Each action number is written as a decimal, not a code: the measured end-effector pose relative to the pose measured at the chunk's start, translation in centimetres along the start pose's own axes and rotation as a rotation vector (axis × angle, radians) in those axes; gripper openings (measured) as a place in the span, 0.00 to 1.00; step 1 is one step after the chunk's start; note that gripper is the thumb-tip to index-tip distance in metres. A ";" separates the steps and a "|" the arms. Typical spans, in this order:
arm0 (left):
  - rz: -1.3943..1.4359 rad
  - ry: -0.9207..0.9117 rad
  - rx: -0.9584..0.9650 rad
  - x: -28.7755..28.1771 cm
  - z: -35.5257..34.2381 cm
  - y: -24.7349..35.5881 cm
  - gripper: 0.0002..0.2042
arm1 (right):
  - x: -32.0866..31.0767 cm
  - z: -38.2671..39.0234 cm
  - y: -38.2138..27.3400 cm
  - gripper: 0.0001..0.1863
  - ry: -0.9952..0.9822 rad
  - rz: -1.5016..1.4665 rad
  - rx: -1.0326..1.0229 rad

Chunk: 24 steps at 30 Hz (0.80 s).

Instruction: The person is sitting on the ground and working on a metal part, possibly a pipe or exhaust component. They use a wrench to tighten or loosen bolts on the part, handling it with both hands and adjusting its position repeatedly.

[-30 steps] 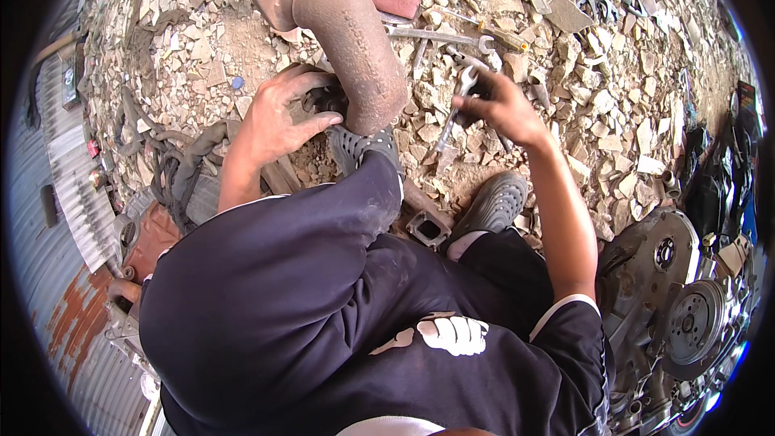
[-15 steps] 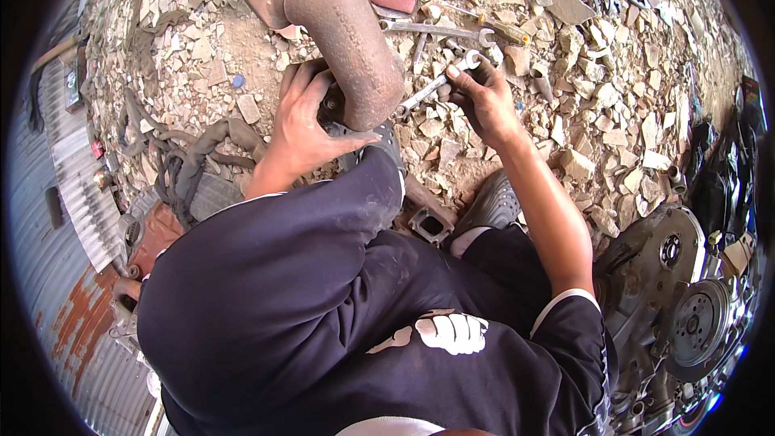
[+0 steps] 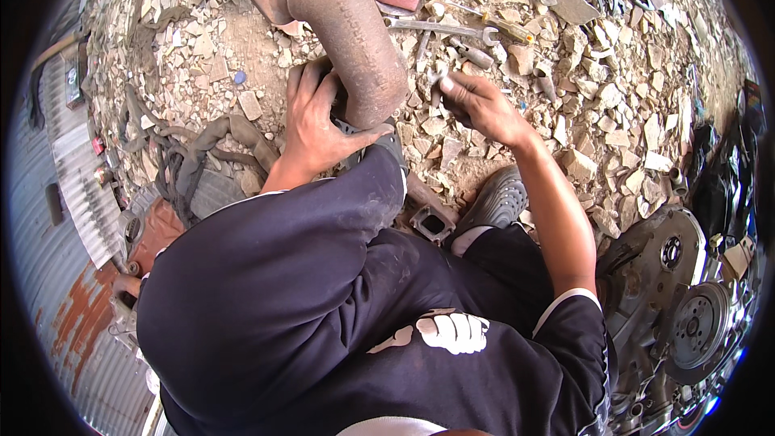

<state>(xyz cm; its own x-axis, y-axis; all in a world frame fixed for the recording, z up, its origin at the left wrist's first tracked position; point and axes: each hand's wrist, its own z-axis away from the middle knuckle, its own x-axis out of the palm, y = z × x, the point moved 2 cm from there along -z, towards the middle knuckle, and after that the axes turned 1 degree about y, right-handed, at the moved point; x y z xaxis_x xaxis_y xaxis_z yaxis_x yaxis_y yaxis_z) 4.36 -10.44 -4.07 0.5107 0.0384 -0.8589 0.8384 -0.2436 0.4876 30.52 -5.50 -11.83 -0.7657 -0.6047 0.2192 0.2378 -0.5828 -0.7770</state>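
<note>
The rusty elbow pipe (image 3: 355, 40) is positioned ahead of the person, flanged end farthest, lower end near the left shoe (image 3: 390, 149). Left hand (image 3: 313, 125): at the pipe's lower end; grip part-open, thumb spread from the fingers; firm hold cannot be told. Right hand (image 3: 486, 111): right of the pipe and apart from it; grip closed, apparently on a metal tool (image 3: 437, 95), blurred at the thumb tip. A wrench (image 3: 444, 28) lies beyond on the stony ground (image 3: 638, 105).

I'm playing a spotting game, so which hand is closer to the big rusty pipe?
Left. The left hand is at the lower end of the rusty pipe; the right hand is apart, off to its right.
</note>
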 end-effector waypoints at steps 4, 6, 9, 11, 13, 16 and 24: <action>-0.002 0.000 -0.007 0.0 0.1 0.0 0.39 | 0.0 0.7 -2.5 0.23 -0.168 0.438 -0.037; -0.016 0.001 0.006 0.3 0.1 -0.2 0.41 | 0.3 0.8 -4.0 0.23 -0.207 0.624 -0.077; -0.045 -0.016 0.010 0.4 0.1 -0.3 0.41 | 1.1 0.8 -5.6 0.25 -0.220 0.774 -0.098; -0.061 -0.015 0.012 0.4 0.0 -0.1 0.39 | 1.3 0.4 -5.3 0.26 -0.207 0.795 -0.117; -0.071 0.006 0.019 0.2 -0.1 0.1 0.36 | 1.5 0.1 -5.6 0.25 -0.232 0.796 -0.109; -0.081 0.000 0.019 0.4 0.0 -0.1 0.36 | 1.4 -0.8 -5.2 0.26 -0.272 0.791 -0.101; -0.078 0.034 0.037 0.8 -0.1 -0.1 0.41 | 0.4 -3.5 -5.6 0.27 -0.393 0.768 -0.018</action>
<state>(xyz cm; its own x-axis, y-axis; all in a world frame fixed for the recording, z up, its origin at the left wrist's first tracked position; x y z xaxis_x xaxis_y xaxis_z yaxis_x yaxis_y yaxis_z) 4.71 -10.30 -4.81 0.4513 0.0914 -0.8877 0.8684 -0.2743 0.4132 26.76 -0.57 -9.45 -0.1338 -0.9736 -0.1852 0.5927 0.0711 -0.8022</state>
